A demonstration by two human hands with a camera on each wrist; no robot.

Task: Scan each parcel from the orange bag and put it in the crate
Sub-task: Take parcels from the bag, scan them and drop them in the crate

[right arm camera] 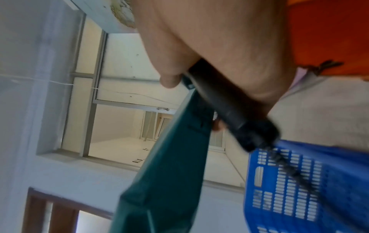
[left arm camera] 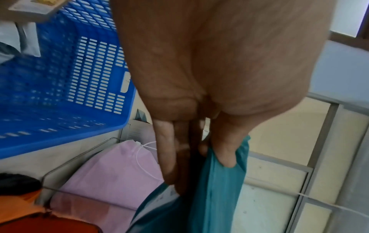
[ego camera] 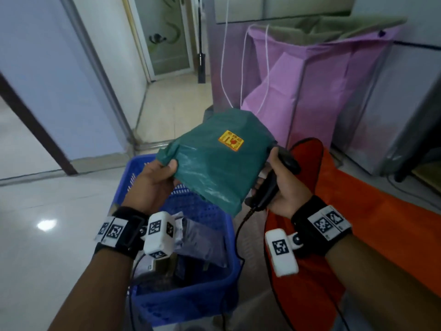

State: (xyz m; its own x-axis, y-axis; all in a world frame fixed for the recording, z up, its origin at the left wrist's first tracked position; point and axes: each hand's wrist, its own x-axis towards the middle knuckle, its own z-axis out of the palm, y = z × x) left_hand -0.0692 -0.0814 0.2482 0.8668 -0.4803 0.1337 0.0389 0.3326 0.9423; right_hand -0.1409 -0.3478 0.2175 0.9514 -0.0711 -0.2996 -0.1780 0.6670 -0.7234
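Observation:
A green plastic parcel with a yellow sticker is held up over the blue crate. My left hand pinches its left corner, thumb on top; the left wrist view shows the thumb and fingers clamping the green plastic. My right hand grips the black handheld scanner against the parcel's right edge; its cable hangs down. The right wrist view shows the scanner beside the parcel. The orange bag lies at the right.
The crate holds grey and silvery parcels. A pink bag with white strings stands behind, in a metal frame. A grey cabinet is at the right. Glossy tiled floor spreads to the left, with a doorway beyond.

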